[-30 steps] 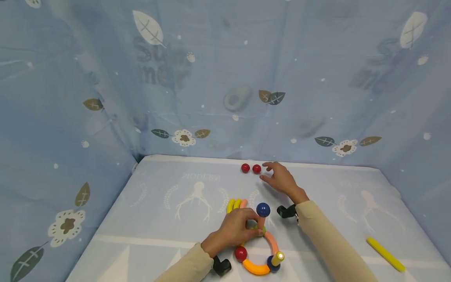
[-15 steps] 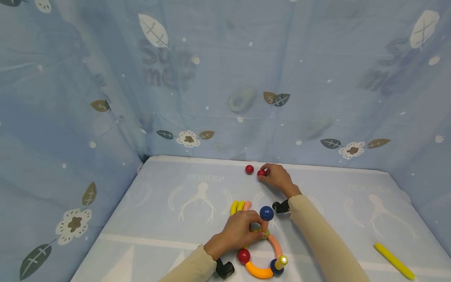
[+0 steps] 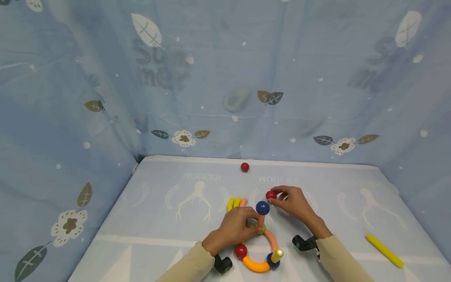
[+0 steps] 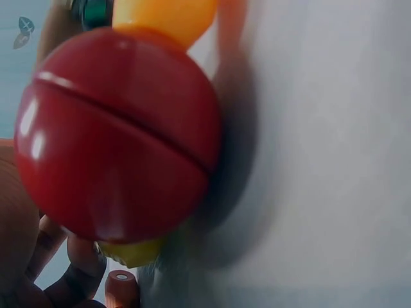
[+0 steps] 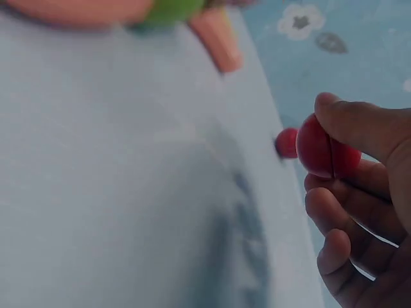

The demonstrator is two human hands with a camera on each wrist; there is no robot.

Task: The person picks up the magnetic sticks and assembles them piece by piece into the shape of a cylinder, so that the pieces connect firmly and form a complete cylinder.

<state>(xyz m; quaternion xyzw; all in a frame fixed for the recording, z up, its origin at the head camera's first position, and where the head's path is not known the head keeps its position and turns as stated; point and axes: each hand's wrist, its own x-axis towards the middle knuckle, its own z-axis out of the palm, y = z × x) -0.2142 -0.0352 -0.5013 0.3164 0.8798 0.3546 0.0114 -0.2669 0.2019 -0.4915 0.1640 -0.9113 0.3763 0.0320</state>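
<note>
My right hand [image 3: 295, 203] pinches a red ball [image 3: 271, 195] between thumb and fingers, above the table; the right wrist view shows the same ball [image 5: 329, 149]. My left hand [image 3: 235, 228] grips the ring of curved pieces at its green ball [image 3: 261, 226], by an upright salmon stick topped with a blue ball [image 3: 262, 208]. The ring also has a red ball [image 3: 241, 251], an orange curve [image 3: 256, 265], a salmon curve [image 3: 271, 239] and a dark blue ball [image 3: 273, 262] bearing a yellow stick [image 3: 277, 255]. That red ball [image 4: 119, 135] fills much of the left wrist view.
Another red ball [image 3: 244, 167] lies near the table's back edge. Yellow curves [image 3: 230, 204] and a salmon piece [image 3: 244, 202] lie behind my left hand. A yellow stick [image 3: 384, 251] lies at the right. Patterned cloth hangs behind the table.
My right hand has closed on the right-hand one of the two back red balls and brought it toward the ring. My left hand has stayed at the ring.
</note>
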